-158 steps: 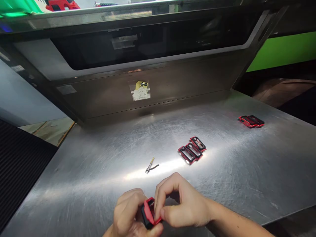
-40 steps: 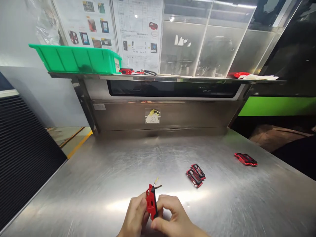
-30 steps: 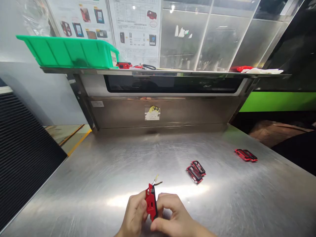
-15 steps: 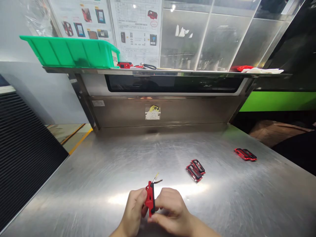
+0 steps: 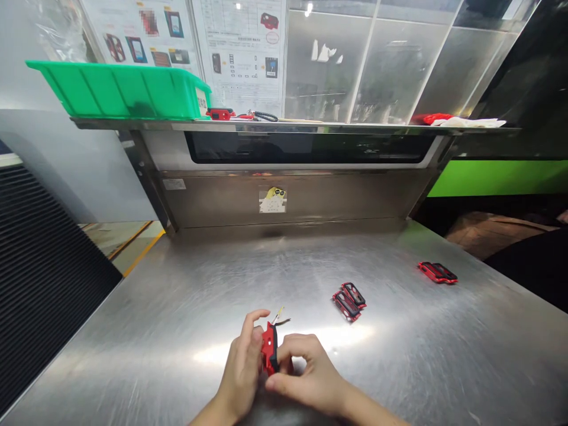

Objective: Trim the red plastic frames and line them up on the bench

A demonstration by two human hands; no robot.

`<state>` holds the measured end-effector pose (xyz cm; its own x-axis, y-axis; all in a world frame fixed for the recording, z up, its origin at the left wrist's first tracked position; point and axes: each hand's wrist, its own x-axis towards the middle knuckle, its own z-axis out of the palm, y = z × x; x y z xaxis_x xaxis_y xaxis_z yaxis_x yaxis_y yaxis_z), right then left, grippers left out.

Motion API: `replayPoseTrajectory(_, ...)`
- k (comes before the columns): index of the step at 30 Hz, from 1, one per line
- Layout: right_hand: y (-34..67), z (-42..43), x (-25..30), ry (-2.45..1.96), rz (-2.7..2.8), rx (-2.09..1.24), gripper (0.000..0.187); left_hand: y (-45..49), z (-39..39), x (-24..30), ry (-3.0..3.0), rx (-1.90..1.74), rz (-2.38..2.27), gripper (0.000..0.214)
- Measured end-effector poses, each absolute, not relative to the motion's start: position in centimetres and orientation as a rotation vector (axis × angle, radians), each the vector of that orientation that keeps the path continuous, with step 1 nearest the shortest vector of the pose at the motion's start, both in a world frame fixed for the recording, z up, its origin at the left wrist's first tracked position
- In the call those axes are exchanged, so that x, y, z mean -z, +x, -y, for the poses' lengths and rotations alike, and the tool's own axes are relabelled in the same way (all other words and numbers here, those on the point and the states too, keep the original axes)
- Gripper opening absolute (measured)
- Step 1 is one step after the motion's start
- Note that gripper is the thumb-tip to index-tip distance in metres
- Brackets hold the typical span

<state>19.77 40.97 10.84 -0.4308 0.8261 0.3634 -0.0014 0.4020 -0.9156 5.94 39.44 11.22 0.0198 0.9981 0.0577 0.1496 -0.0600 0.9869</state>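
Holding: one red-and-black casing [image 5: 268, 350], two-handed.
Left hand [image 5: 244, 364] half open, thumb on red side, index finger raised; right hand [image 5: 308, 370] curled, gripping black side.

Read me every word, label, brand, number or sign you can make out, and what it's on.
Nothing is legible enough to quote.
Left sheet and right sheet: print too small.
Bin label on green bin: blurred.
Clear pouch on back panel: markings too small.
White label on back panel: unreadable.
Held red-and-black part: no lettering visible.
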Motion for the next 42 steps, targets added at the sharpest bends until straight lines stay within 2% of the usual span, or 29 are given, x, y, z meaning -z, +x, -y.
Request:
replayPoseTrajectory(5,20.0,-41.2,-11.0,-0.696,1.585,-1.480,0.037,5.4,-39.7,-9.8,1.616,-1.073,-1.117,0.067)
replayPoseTrajectory(9,20.2,-41.5,-11.2,-0.638,1.512,-1.587,0.034,5.5,-39.6,-10.1,1.649,-1.070,-1.163,0.062)
replayPoseTrajectory(19,20.4,-41.3,-11.3,-0.631,1.529,-1.562,0.031,5.7,-39.5,-10.6,1.671,-1.087,-1.217,0.056)
replayPoseTrajectory(31,20.3,-41.7,-11.5,-0.706,1.447,-1.636,0.046,6.1,-39.5,-11.2,1.559,-1.012,-1.112,0.060)
replayPoseTrajectory(42,20.2,-41.8,-11.4,-0.722,1.411,-1.662,0.051,6.3,-39.7,-11.2,1.470,-0.928,-1.125,0.065)
